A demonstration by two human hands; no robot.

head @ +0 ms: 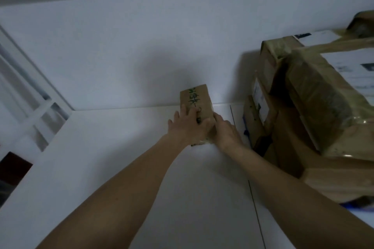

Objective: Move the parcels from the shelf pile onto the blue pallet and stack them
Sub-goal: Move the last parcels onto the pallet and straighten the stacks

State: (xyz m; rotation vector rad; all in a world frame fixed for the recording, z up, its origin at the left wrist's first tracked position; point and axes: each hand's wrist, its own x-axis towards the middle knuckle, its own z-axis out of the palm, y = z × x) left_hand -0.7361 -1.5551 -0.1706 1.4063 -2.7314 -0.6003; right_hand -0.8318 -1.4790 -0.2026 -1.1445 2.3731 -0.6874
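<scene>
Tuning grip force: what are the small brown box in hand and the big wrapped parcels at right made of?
Small brown box with green handwriting: looks like matte corrugated cardboard, plain kraft face. Large tape-wrapped brown parcels: likely cardboard under glossy, wrinkled packing tape, with white paper labels. Both hands, left and right, hold the box.

Both bare arms are stretched forward and drawn together. The left hand (187,125) is laid over a small parcel (197,101), its fingers (183,110) spread along the top face. The right hand (226,132) is curled round its right side.
</scene>
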